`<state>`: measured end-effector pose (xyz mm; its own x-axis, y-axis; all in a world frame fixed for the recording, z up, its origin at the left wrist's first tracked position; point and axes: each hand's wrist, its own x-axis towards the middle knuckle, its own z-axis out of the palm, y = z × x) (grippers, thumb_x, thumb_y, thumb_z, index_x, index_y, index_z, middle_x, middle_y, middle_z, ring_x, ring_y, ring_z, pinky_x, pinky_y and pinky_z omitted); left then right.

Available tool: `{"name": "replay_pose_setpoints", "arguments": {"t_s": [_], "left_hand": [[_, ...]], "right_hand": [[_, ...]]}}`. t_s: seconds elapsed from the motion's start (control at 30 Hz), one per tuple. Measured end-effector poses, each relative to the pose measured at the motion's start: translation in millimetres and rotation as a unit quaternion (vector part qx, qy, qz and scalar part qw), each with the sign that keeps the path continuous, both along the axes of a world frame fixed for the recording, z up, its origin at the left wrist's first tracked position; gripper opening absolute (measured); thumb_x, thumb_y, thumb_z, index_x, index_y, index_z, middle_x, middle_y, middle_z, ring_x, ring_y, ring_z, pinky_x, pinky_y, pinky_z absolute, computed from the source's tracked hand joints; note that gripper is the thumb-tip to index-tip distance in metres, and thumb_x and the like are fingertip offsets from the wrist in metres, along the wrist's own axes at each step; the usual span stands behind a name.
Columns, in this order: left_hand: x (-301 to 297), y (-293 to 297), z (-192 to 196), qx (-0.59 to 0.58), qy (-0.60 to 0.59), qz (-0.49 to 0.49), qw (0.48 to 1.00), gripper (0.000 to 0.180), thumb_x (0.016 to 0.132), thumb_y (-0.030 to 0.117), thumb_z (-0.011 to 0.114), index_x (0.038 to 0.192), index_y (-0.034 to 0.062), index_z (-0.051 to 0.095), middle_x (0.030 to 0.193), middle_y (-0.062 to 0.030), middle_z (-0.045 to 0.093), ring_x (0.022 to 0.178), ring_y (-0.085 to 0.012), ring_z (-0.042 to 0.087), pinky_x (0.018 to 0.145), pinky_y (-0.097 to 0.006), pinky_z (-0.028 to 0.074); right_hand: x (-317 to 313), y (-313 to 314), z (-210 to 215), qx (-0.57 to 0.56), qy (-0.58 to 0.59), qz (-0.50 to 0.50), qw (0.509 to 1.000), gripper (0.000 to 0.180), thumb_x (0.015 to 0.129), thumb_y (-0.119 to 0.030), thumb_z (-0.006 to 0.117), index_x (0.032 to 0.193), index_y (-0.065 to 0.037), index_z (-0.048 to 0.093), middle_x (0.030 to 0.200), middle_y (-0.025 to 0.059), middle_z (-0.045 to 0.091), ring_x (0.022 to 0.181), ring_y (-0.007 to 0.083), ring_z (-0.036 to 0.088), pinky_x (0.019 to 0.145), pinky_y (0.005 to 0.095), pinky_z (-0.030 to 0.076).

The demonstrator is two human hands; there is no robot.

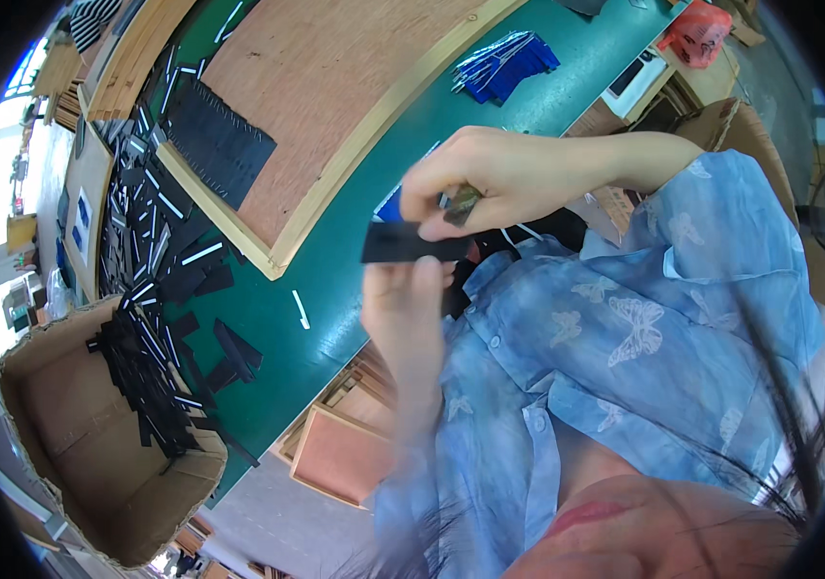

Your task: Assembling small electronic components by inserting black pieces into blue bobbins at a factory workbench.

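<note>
A short black strip [398, 243] is held up over the near edge of the green table. My left hand [403, 304], somewhat blurred, is closed on it from below, with the thumb against its lower edge. Just above, my right hand [475, 179] is curled around a small olive-coloured object [461, 206] whose kind I cannot make out. The right thumb touches or nearly touches the strip's upper edge. Behind the right hand, a blue piece [390, 208] lies partly hidden on the table.
A wood-framed board [335, 87] lies on the green table [297, 362], with a dark panel [215, 145] in it. Black strips [157, 198] are heaped at left, spilling into a cardboard box [65, 425]. A blue bundle [504, 66] lies at the far side.
</note>
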<state>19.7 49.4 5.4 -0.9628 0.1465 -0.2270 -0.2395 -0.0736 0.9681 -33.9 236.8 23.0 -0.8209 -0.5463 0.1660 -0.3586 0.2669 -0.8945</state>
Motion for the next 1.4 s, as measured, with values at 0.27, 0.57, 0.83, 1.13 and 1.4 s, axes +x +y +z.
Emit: {"name": "replay_pose_setpoints", "arguments": {"t_s": [0.27,0.57,0.83,1.13,1.4], "left_hand": [[-11,-25,19,0.009,-0.015,0.102,0.995,0.023,0.093,0.009,0.05,0.11,-0.0065,0.056,0.083,-0.0149,0.064,0.059,-0.0147,0.06,0.054,-0.023,0.049],[-16,-70,-2,0.018,0.098,0.228,0.968,0.028,0.093,0.015,0.048,0.112,-0.0057,0.051,0.078,-0.015,0.06,0.065,-0.0162,0.056,0.058,-0.025,0.046],[-18,-69,-8,0.016,0.102,0.222,0.97,0.036,0.095,0.023,0.042,0.113,-0.0073,0.051,0.085,-0.0164,0.061,0.068,-0.0195,0.058,0.06,-0.026,0.049],[-25,-67,-14,0.035,0.075,0.212,0.974,0.049,0.098,0.035,0.033,0.11,-0.0079,0.052,0.089,-0.019,0.062,0.07,-0.0237,0.061,0.061,-0.027,0.052],[-25,-29,-3,0.06,0.023,0.165,0.984,0.057,0.098,0.044,0.027,0.104,-0.0055,0.054,0.093,-0.0219,0.063,0.077,-0.0267,0.064,0.068,-0.034,0.054]], "right_hand": [[-17,23,-8,0.086,0.049,0.015,0.995,0.017,0.075,-0.017,0.071,0.087,-0.007,0.066,0.08,0.005,0.063,0.072,0.021,0.062,0.066,0.0317,0.049],[-25,32,-41,0.192,0.176,-0.054,0.964,0.026,0.068,-0.021,0.076,0.091,-0.011,0.067,0.096,-0.0009,0.054,0.076,0.019,0.061,0.064,0.032,0.049],[-21,37,-37,0.208,0.183,-0.066,0.959,0.026,0.068,-0.018,0.076,0.09,-0.011,0.065,0.095,-0.0006,0.053,0.073,0.0188,0.06,0.062,0.0324,0.049],[-8,36,-15,0.203,0.255,-0.033,0.945,0.029,0.068,-0.007,0.072,0.092,-0.013,0.058,0.1,0.0027,0.051,0.067,0.0189,0.059,0.053,0.0291,0.046],[-8,9,-5,0.076,0.316,-0.009,0.946,0.034,0.065,-0.004,0.074,0.093,-0.016,0.058,0.1,0.002,0.05,0.065,0.0175,0.056,0.05,0.0274,0.044]]}}
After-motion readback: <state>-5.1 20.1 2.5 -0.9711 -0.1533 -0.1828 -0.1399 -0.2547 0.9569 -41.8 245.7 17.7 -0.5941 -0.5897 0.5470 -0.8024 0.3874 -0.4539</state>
